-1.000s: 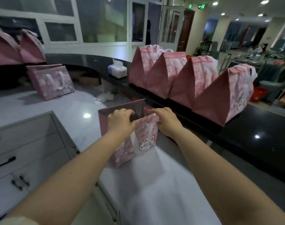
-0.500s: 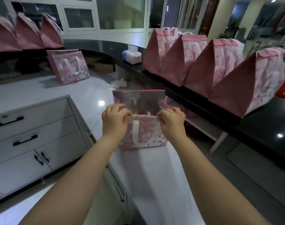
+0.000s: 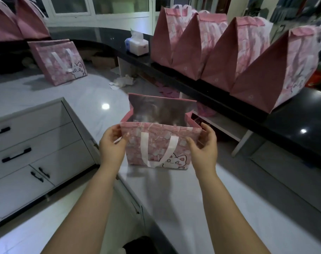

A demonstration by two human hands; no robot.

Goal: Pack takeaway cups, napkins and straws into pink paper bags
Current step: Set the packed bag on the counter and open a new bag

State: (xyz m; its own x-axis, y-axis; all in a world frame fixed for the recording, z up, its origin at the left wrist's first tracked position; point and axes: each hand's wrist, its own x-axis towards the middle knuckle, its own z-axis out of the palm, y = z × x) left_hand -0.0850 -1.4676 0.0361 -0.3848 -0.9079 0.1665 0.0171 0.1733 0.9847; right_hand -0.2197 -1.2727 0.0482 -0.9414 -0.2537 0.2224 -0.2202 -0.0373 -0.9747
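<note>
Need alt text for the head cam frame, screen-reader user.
Left hand and right hand hold the top corners of an open pink bag standing on a white counter. Four closed pink bags line the black ledge behind; a tissue box sits on it too.

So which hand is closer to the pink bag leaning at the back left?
Left. The left hand holds the open bag at its left corner, with the leaning bag beyond it to the left; the right hand holds the opposite corner, farther away.
</note>
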